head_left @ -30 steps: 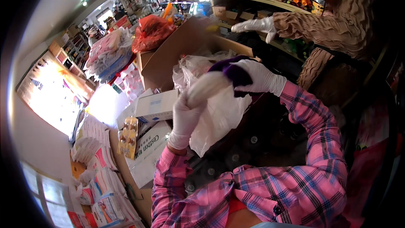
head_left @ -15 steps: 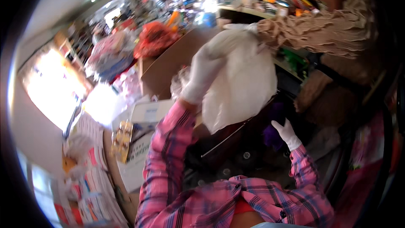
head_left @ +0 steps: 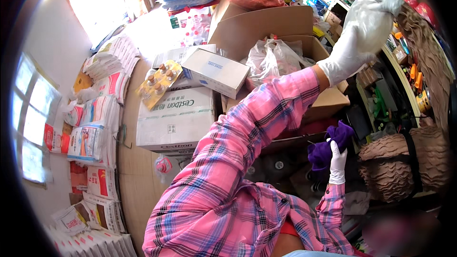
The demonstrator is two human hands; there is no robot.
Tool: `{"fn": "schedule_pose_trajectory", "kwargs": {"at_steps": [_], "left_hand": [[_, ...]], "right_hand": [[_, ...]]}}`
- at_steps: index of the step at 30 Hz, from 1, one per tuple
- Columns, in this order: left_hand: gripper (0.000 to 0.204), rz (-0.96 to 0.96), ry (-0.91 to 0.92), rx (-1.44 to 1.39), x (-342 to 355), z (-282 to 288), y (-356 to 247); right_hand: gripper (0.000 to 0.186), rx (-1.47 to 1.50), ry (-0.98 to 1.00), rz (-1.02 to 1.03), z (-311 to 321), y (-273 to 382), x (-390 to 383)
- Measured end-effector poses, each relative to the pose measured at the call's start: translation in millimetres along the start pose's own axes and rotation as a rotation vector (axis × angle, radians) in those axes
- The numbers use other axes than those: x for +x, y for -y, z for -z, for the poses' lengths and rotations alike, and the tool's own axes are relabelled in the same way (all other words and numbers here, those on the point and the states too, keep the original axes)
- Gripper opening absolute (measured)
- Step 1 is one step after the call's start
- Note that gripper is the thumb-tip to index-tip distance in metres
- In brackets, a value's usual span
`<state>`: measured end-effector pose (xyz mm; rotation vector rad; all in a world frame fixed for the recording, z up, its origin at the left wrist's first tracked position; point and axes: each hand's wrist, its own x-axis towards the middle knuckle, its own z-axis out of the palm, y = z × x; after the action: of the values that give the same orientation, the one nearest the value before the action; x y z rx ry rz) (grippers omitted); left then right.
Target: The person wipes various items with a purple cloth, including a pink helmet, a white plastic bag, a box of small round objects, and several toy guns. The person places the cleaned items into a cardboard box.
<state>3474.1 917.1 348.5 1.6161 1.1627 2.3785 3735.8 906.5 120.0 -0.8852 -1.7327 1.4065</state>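
Stretched up to the far right, my left hand, in a white glove, is closed on a crumpled translucent plastic bag. A long ruffled beige cloth hangs down just beyond that bag; whether my fingers also grip it is hidden. Lower down, my right hand, gloved in white too, pinches a bunched purple cloth between thumb and fingers. To the right of it sits a ruffled beige bundle with a black strap across it.
An open cardboard box holding plastic bags stands ahead. Left of it, a small white box and a yellow blister pack of little bottles lie on a larger carton. Packages line the left wall; shelves stand right.
My left hand has swung right and up with the plastic bag, which no longer hangs spread out. My right hand has closed on the purple cloth and raised it. The view has turned.
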Motion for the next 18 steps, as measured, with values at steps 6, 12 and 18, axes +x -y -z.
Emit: {"fn": "schedule_pose_trajectory", "kwargs": {"at_steps": [6,12,18], "left_hand": [[0.074,0.132,-0.457,0.245,-105.9,152.5,11.3],[0.056,0.824,-0.925,-0.35,-237.4,315.7,83.5],[0.058,0.95,-0.927,-0.252,-221.8,320.3,141.8]], "right_hand": [[0.046,0.157,0.083,-0.023,-23.4,-15.1,9.6],[0.05,0.052,0.151,-0.202,-56.9,-41.5,22.9],[0.055,0.049,0.261,-0.176,-98.9,-36.4,30.0]]}}
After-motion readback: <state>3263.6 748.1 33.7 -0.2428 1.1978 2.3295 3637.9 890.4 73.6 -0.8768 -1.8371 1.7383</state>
